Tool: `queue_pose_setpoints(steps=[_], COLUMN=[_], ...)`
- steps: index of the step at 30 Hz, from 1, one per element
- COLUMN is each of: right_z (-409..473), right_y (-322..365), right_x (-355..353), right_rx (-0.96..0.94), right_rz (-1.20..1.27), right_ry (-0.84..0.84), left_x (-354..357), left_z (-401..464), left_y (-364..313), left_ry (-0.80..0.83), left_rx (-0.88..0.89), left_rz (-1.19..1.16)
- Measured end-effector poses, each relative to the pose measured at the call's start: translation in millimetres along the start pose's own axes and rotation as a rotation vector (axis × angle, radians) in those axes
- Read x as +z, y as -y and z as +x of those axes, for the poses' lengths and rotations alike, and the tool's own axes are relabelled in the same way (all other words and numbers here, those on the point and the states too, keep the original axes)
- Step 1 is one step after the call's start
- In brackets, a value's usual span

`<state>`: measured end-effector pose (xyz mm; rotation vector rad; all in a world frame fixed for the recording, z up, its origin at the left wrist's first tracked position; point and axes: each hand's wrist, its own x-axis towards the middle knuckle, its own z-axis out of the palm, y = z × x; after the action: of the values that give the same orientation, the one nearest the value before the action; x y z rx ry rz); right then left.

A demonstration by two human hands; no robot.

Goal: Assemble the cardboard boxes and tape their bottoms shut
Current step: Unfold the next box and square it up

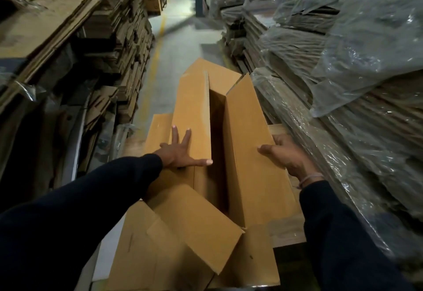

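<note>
Cardboard box (251, 153) between left hand (180, 153); right hand (286, 155)

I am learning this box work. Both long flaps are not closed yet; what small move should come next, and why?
Probably press both long flaps inward until their edges meet. The left hand lies flat on the left flap, the right hand holds the right flap, and a dark gap is open between them; no tape shows.

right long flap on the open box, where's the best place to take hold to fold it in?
Probably the outer long edge of the right flap, from the right, as the right hand does now: thumb on the face, fingers curled behind. The panel stands tilted with that edge free; stacked cardboard crowds that side, so keep the grip near the close end.
</note>
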<state>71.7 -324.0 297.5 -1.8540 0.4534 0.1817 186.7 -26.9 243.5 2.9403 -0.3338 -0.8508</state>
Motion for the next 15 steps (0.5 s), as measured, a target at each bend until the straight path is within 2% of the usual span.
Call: queue_pose_setpoints(steps=[7, 10, 15], right_z=[4, 5, 5], right_y=[7, 8, 5], right_x=[1, -9, -26], right_rx=[-0.003, -0.015, -0.019], right_rz=[0.007, -0.033, -0.074], right_ry=[-0.056, -0.073, -0.035], left_x=[29, 49, 100], left_z=[-16, -49, -106], left_y=[25, 22, 23], left_ry=[-0.140, -0.162, -0.123], left_rx=[0.111, 0.088, 0.042], left_rz=[0.141, 0.192, 0.097])
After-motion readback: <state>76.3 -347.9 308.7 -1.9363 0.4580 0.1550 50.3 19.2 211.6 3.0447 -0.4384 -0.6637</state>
